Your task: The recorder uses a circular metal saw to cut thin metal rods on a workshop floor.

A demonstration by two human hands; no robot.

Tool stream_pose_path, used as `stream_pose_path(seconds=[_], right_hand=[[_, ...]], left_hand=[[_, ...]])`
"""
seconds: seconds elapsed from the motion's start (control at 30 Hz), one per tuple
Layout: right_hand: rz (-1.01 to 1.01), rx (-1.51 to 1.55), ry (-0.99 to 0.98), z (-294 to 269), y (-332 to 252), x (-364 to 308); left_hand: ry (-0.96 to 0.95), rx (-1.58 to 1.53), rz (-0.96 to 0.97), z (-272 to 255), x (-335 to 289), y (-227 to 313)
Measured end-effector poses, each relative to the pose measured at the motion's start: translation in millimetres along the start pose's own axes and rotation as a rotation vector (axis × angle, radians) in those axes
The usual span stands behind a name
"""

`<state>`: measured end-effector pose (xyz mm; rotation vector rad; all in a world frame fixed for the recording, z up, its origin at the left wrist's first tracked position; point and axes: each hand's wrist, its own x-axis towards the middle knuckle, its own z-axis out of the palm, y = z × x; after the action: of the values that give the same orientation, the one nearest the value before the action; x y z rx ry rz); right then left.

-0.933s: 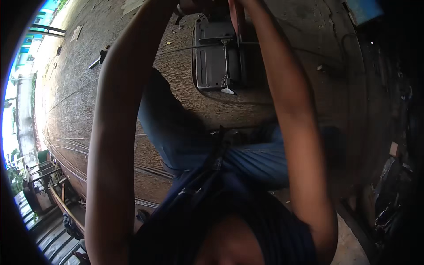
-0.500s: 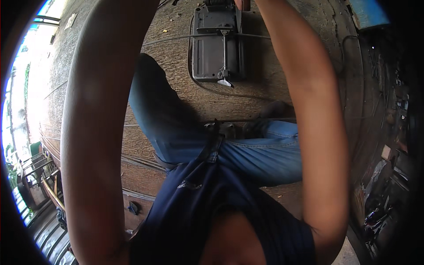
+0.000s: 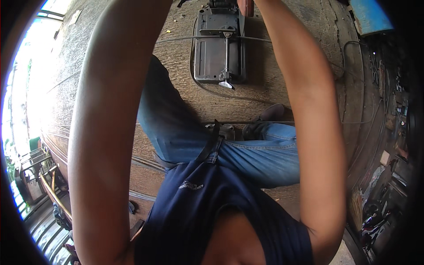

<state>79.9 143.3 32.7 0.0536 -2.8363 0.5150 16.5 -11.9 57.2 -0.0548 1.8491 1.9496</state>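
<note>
Both my arms reach forward past the top edge. My left hand is out of view beyond it. Only a sliver of what looks like my right hand point(image 3: 242, 6) shows at the top edge, beside a small reddish-brown piece point(image 3: 249, 9); its grip is hidden. Near it, a dark metal machine base point(image 3: 210, 55) lies on the ground, resembling a cut-off saw's base with a vise. A clamp screw point(image 3: 227, 55) runs along it, ending in a pale, shiny handle point(image 3: 226, 84). A long thin rod point(image 3: 176, 39) crosses the base at the vise.
My jean-clad legs point(image 3: 260, 161) are folded on the rough brown ground. A dark cable point(image 3: 229, 95) curves around the base. Metal bars point(image 3: 148, 164) lie at left, beyond my arm. Scrap and tools point(image 3: 388, 181) crowd the right side; a blue panel point(image 3: 371, 17) stands far right.
The view has shifted slightly, so my left arm and the machine base appear a little further right and lower. My shoe at the right shows more clearly.
</note>
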Motion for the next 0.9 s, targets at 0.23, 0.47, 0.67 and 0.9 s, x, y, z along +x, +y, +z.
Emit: stream_pose_path(seconds=[0.23,0.47,0.67,0.9], right_hand=[[-0.019,0.168,0.118,-6.4,-20.5,-22.9],[-0.091,0.083,0.201,4.7,-3.0,-17.2],[0.039,0.131,0.048,-7.2,4.3,-30.6],[0.051,0.058,-0.04,-1.7,32.2,-14.1]], left_hand=[[-0.166,-0.246,-0.023,-27.4,-4.6,-11.5],[0.058,0.087,-0.061,-8.3,-1.4,-6.4],[0.268,0.252,-0.088,16.8,-3.7,-18.5],[-0.058,0.017,-0.059,32.5,8.5,-50.1]])
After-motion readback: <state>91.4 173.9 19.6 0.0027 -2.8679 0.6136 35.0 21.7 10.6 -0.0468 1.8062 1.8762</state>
